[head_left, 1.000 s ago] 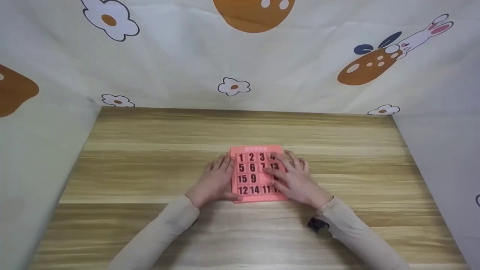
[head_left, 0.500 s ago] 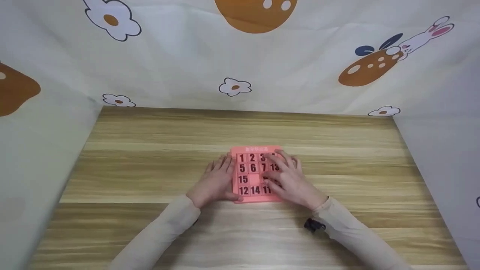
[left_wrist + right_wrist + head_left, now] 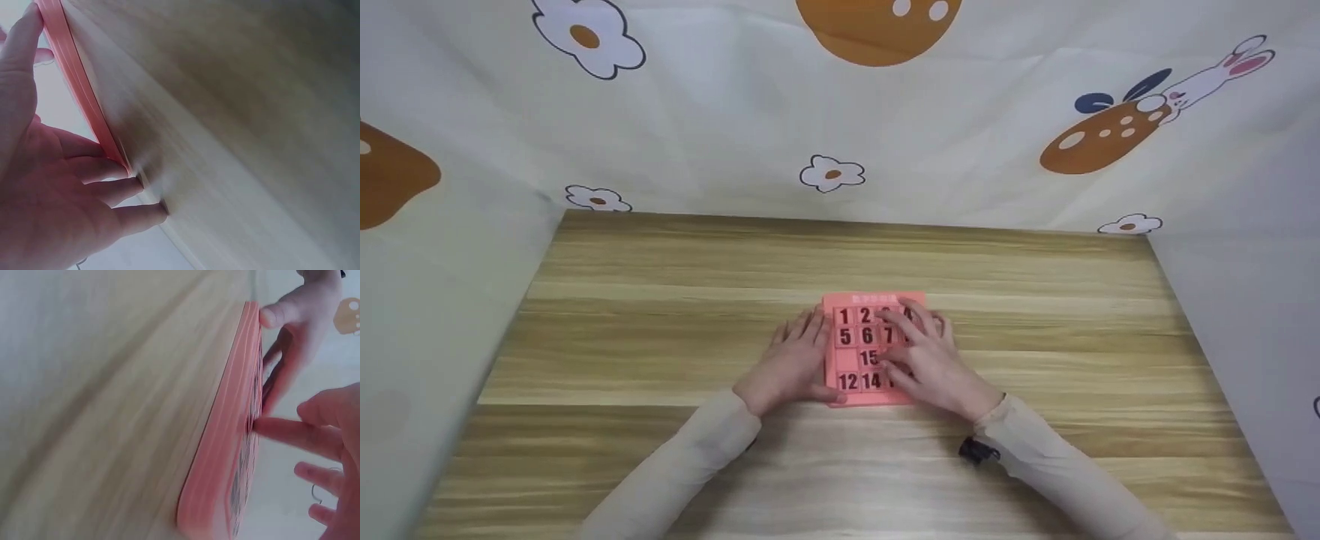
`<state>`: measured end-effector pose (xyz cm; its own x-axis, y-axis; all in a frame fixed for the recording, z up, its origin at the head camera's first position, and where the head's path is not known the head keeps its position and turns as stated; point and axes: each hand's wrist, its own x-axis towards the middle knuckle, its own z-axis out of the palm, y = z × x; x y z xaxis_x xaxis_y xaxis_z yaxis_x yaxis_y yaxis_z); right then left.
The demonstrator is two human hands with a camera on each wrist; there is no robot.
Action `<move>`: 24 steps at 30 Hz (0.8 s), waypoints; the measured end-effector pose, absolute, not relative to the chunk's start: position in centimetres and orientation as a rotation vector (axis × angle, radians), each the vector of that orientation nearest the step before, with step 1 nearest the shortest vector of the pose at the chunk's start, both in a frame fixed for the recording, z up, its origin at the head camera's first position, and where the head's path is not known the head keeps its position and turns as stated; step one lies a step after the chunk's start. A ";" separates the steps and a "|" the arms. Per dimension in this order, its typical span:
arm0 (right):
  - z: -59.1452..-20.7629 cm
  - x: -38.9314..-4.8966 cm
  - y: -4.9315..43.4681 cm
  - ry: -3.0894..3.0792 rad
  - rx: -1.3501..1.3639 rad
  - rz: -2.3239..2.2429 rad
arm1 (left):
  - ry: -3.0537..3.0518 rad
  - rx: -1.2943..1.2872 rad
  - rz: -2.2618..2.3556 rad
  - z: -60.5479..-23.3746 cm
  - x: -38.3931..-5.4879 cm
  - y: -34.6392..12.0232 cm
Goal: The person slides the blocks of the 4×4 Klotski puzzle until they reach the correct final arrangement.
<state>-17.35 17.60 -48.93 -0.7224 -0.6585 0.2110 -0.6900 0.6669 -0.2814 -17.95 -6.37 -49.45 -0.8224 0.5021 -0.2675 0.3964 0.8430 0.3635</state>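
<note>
A pink sliding number puzzle (image 3: 864,400) lies flat on the table. My left hand (image 3: 787,367) rests along its left side, the thumb at the near left corner. In the left wrist view, outstretched fingers (image 3: 140,216) reach past the red edge to the table. My right hand (image 3: 939,367) is over the right half, fingers spread. In the right wrist view one extended finger (image 3: 298,434) touches the tiled face. Tile 15 (image 3: 868,358) sits in the third row, right of the vacant square. Several right-hand tiles are hidden under the right hand.
The wood-grain table (image 3: 675,262) surrounds the puzzle. A pale cloth wall (image 3: 720,135) with flower, orange fruit and rabbit prints rises at the back, with side walls left and right. A small black device (image 3: 979,451) is on the right wrist.
The right hand has moved left. In the third row, tile 9 and then tile 15 have slid right, so the vacant square is now at the far left. The left hand stays put.
</note>
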 end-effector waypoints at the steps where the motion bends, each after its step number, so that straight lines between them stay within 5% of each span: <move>1: -49.0 -17.5 17.6 -2.778 1.111 0.522 | 2.666 0.671 0.414 -49.4 -17.9 -6.4; 24: -49.3 -18.2 15.6 -2.915 1.260 0.444 | 2.670 0.695 0.402 -49.1 -17.8 -6.5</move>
<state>-18.16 15.60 -49.26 -0.6894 -0.7227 0.0501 -0.7048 0.6531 -0.2769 -17.84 -6.50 -49.12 -0.8177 0.5127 -0.2617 0.4128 0.8392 0.3541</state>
